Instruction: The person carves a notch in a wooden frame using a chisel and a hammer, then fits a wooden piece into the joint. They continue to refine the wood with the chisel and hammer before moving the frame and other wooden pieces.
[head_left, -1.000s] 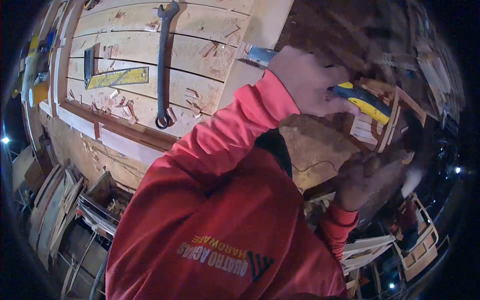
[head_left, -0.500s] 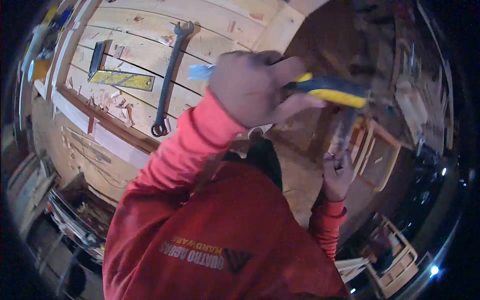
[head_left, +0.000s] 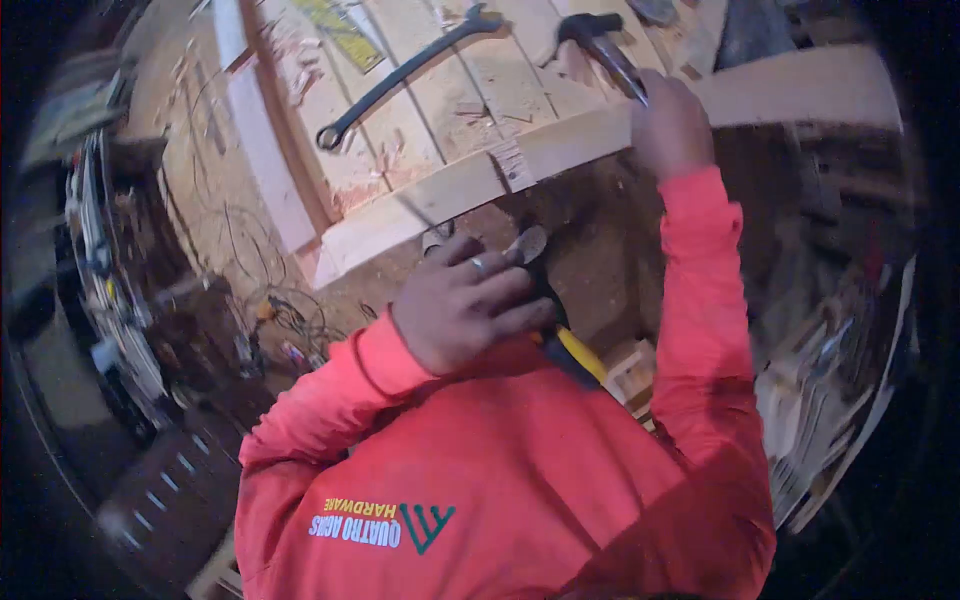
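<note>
While hammer in R hand, head fwd of grip, L hand round yel-handled tool

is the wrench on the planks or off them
On: the wrench lies across several planks, with the left hand and right hand both clear of it.
</note>
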